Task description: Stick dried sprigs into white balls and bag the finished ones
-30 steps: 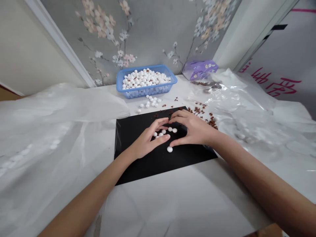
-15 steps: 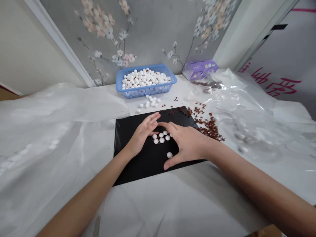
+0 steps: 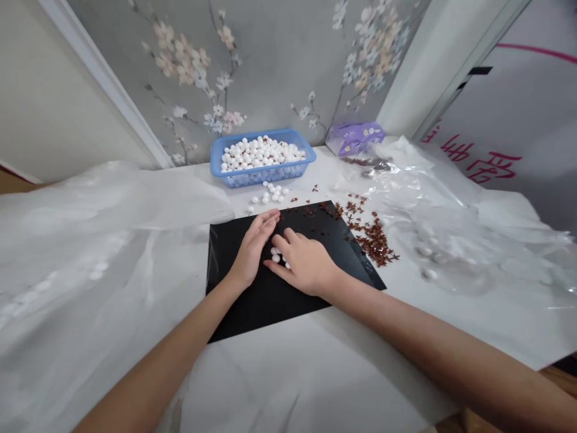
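Several small white balls (image 3: 276, 258) lie bunched together on a black mat (image 3: 238, 319). My right hand (image 3: 306, 258) curls over the bunch, its thumb and fingers around the balls, and hides some of them. On their left side, my left hand (image 3: 253, 248) stands on edge like a wall, fingers stretched out and together, holding nothing. Small brown star-shaped pieces (image 3: 311, 211) are scattered on the far part of the mat.
A blue basket (image 3: 217, 171) full of white balls stands at the back, with loose balls (image 3: 273, 191) before it. Brown star-shaped pieces (image 3: 376, 240) are heaped at the mat's right. Clear plastic bags (image 3: 473, 240), white sheeting (image 3: 112, 198) and a purple pack (image 3: 354, 138) lie around.
My right hand has moved left and its fingers have closed in around the white balls, which are now bunched nearer my left hand. My left hand has hardly moved.
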Action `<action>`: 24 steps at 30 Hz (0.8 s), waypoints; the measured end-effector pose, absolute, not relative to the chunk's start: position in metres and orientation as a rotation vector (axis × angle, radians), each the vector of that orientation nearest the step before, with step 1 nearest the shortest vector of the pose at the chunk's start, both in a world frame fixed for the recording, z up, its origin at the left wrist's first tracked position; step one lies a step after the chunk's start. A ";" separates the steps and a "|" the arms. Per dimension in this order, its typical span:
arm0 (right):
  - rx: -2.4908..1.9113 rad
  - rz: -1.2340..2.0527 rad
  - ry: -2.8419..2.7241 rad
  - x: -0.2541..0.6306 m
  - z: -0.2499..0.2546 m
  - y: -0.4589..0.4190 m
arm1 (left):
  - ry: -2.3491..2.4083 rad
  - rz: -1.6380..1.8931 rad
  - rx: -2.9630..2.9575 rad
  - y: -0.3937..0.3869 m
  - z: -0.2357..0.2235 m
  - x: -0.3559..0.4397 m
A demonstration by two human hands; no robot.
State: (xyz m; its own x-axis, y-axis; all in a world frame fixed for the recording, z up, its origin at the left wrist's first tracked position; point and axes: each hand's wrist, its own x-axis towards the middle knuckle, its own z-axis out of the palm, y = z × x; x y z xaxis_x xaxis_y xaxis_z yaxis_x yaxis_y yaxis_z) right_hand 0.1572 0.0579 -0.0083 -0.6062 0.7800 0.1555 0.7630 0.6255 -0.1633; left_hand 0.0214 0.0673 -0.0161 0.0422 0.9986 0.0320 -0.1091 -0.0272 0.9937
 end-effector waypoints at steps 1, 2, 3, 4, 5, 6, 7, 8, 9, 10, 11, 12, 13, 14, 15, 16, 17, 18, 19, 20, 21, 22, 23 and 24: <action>-1.262 0.114 -2.653 0.156 -0.008 0.059 | 1.105 1.275 1.153 0.068 -0.016 0.021; -1.263 0.111 -2.664 0.155 -0.007 0.059 | 1.131 1.308 1.132 0.068 -0.017 0.021; -1.268 0.106 -2.670 0.154 -0.007 0.060 | 1.160 1.348 1.106 0.069 -0.017 0.020; -1.275 0.097 -2.671 0.154 -0.006 0.060 | 1.188 1.395 1.077 0.070 -0.018 0.019; -1.275 0.082 -2.674 0.154 -0.006 0.062 | 1.209 1.442 1.046 0.071 -0.019 0.018; -1.263 0.062 -2.683 0.153 -0.006 0.063 | 1.223 1.484 1.017 0.071 -0.019 0.016; -1.236 0.039 -2.701 0.152 -0.006 0.066 | 1.231 1.518 0.997 0.072 -0.020 0.015; -1.199 0.015 -2.728 0.151 -0.006 0.069 | 1.239 1.541 0.986 0.073 -0.021 0.014; -1.158 -0.011 -2.759 0.150 -0.006 0.073 | 1.246 1.557 0.985 0.073 -0.022 0.012; -1.118 -0.037 -2.790 0.149 -0.006 0.077 | 1.253 1.568 0.988 0.074 -0.023 0.011; -1.078 -0.063 -2.818 0.147 -0.006 0.082 | 1.259 1.578 0.989 0.074 -0.024 0.009; -1.043 -0.086 -2.838 0.146 -0.005 0.087 | 1.260 1.586 0.984 0.075 -0.024 0.008; -1.013 -0.106 -2.850 0.145 -0.004 0.092 | 1.256 1.594 0.973 0.076 -0.025 0.006; -0.996 -0.124 -2.853 0.144 -0.003 0.096 | 1.249 1.599 0.963 0.076 -0.026 0.005; -0.987 -0.139 -2.849 0.143 -0.002 0.099 | 1.241 1.602 0.955 0.077 -0.027 0.004; -0.985 -0.153 -2.843 0.143 0.000 0.102 | 1.234 1.602 0.950 0.077 -0.028 0.003; -0.987 -0.165 -2.838 0.143 0.002 0.104 | 1.228 1.599 0.949 0.078 -0.029 0.002; -0.991 -0.173 -2.835 0.143 0.004 0.105 | 1.224 1.597 0.949 0.078 -0.029 0.002; -1.004 -0.170 -2.825 0.143 0.007 0.106 | 1.222 1.597 0.947 0.078 -0.029 0.002; -1.030 -0.156 -2.805 0.144 0.010 0.108 | 1.220 1.599 0.945 0.078 -0.029 0.002; -1.069 -0.137 -2.773 0.144 0.014 0.110 | 1.221 1.602 0.942 0.078 -0.029 0.003; -1.126 -0.111 -2.724 0.144 0.020 0.115 | 1.225 1.605 0.940 0.078 -0.029 0.003; -1.186 -0.097 -2.669 0.142 0.027 0.122 | 1.232 1.607 0.939 0.077 -0.029 0.004; -1.237 -0.101 -2.622 0.140 0.035 0.132 | 1.238 1.607 0.939 0.077 -0.028 0.005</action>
State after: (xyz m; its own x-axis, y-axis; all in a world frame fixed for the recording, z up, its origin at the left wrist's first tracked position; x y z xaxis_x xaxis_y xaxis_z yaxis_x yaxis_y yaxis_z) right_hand 0.1405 0.1324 0.0348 -0.6127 0.7515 0.2446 0.7681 0.6391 -0.0394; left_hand 0.0046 0.0768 -0.0285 -0.3317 0.9419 0.0521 -0.1901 -0.1208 0.9743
